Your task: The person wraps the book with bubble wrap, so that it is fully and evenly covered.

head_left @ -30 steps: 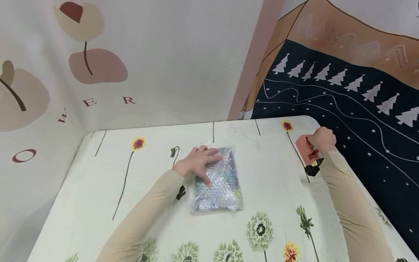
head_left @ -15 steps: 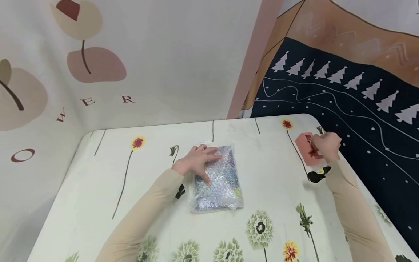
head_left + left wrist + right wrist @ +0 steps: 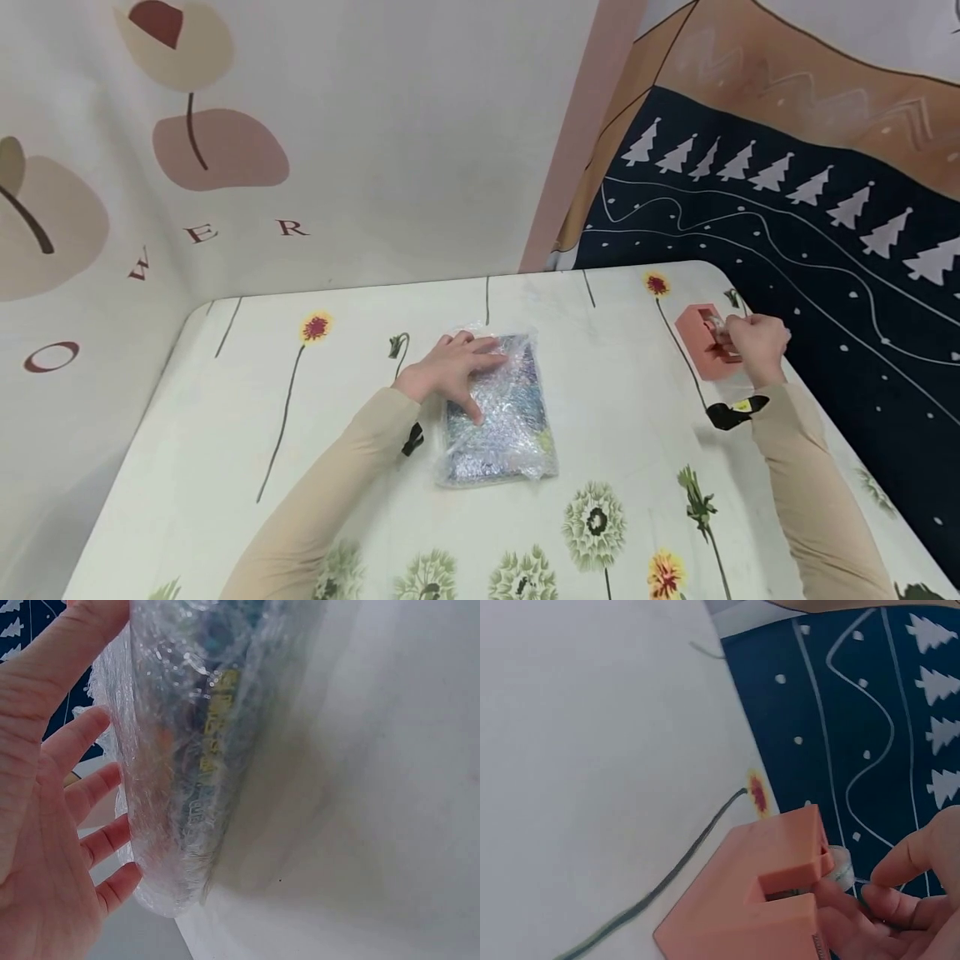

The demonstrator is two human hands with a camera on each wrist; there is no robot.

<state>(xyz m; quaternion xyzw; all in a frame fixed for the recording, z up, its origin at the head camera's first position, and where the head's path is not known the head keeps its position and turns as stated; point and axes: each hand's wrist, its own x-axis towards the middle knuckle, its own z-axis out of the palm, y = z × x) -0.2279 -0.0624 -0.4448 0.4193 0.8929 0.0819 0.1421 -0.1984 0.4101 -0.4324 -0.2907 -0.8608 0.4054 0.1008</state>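
A flat item in clear bubble wrap (image 3: 506, 429), perhaps a book with a blue cover, lies on the table. My left hand (image 3: 453, 371) rests on its upper left part, fingers spread; the left wrist view shows fingertips touching the wrap (image 3: 161, 787). At the right stands a pink tape dispenser (image 3: 699, 346) with a clear tape roll (image 3: 841, 868) in it. Just right of it, the thumb and fingers of my right hand (image 3: 759, 340) pinch what looks like the clear tape's free end. The strip itself is barely visible.
The table wears a white cloth (image 3: 611, 400) printed with flowers. A white curtain (image 3: 390, 150) hangs behind, and a dark curtain with tree prints (image 3: 825, 250) falls along the right edge. Black straps (image 3: 731, 414) sit at both wrists.
My right hand has drawn away from the tape dispenser, to the right and slightly down, exposing more of it. My left hand stays on the wrapped item.
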